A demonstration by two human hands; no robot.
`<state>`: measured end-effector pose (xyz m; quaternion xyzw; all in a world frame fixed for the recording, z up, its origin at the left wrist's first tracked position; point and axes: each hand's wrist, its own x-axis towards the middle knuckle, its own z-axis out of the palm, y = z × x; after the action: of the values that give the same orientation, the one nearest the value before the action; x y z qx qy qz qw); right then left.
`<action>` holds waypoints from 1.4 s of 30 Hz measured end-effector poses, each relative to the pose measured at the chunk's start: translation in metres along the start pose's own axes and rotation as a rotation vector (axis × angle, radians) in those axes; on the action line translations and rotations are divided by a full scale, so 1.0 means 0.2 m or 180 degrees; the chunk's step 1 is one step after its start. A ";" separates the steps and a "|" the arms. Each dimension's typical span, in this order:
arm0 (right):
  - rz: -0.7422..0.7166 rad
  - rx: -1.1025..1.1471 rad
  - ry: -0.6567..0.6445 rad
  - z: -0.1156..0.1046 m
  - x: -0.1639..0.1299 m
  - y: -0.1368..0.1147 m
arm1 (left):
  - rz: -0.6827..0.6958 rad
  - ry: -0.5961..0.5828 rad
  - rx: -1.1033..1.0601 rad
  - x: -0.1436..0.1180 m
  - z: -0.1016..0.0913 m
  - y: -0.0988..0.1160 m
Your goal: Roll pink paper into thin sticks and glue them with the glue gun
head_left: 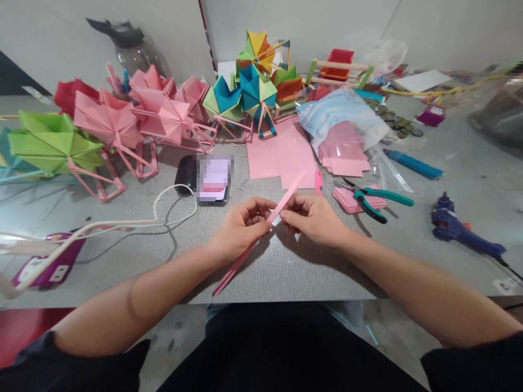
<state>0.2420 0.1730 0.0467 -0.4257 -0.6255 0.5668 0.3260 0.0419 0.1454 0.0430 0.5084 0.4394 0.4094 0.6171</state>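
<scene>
- Broadly, the grey table [286,272] carries everything, with its near edge left bare where both hands work.
- Along the far edge stand folded paper wheels: green [53,144] at the far left corner, pink ones [159,114] beside it, multicoloured ones [249,92] in the middle, parked upright on strip stands, well apart from the hands.
- Pink sheets [278,152] lie flat just beyond the hands, and a plastic bag [347,117] of pink pieces spills toward them, a supply kept within reach.
- To the right, a glue gun [461,228] lies near the right edge and pliers [379,198] rest on a small pink stack, handy to the right hand.
- A phone [212,179] lies left of centre with a white cable [134,220] trailing to the left edge.
- Left hand [241,228] and right hand [314,218] meet above the near edge, fingers of each closed in a pinch on one pink strip [239,261].
- That strip runs slantwise, its low end at the near edge, its high end pointing at the sheets; close-set pinches keep its middle steady.
</scene>
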 end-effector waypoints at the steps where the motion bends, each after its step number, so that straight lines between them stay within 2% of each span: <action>1: -0.0022 0.0016 -0.0011 0.00 0.00 0.00 | 0.0004 0.0003 0.0009 0.00 0.00 0.00; 9: 0.0024 -0.0081 0.0075 -0.01 0.01 0.00 | 0.0018 -0.0009 0.0150 0.00 0.01 0.01; 17: 0.0338 -0.0298 -0.0258 -0.07 0.02 -0.02 | -0.0080 -0.0135 0.0233 -0.01 0.02 0.04; 21: 0.0468 -0.0373 -0.0241 -0.12 0.03 -0.02 | -0.0108 -0.0069 0.0222 -0.01 0.01 0.04; 24: 0.0233 -0.0902 -0.0507 -0.16 0.03 -0.03 | -0.0134 0.0090 0.0068 0.00 0.01 0.03; 26: 0.0067 -0.1467 -0.1009 -0.18 0.01 -0.05 | -0.0171 0.0173 -0.0015 0.00 0.00 0.03; 29: 0.0072 -0.2160 -0.1680 -0.17 -0.03 -0.07 | -0.0224 0.0252 -0.0068 0.02 -0.01 0.02; 34: -0.0462 -0.2746 -0.1605 -0.12 -0.06 -0.06 | -0.0262 0.0253 -0.0056 0.02 -0.01 0.02; 42: -0.0957 -0.2869 -0.1727 -0.09 -0.04 -0.02 | -0.0286 0.0257 -0.0047 0.02 0.00 0.02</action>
<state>0.2618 0.1736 0.0530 -0.2676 -0.9220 0.2792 0.0157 0.0435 0.1502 0.0457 0.4666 0.4833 0.4047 0.6204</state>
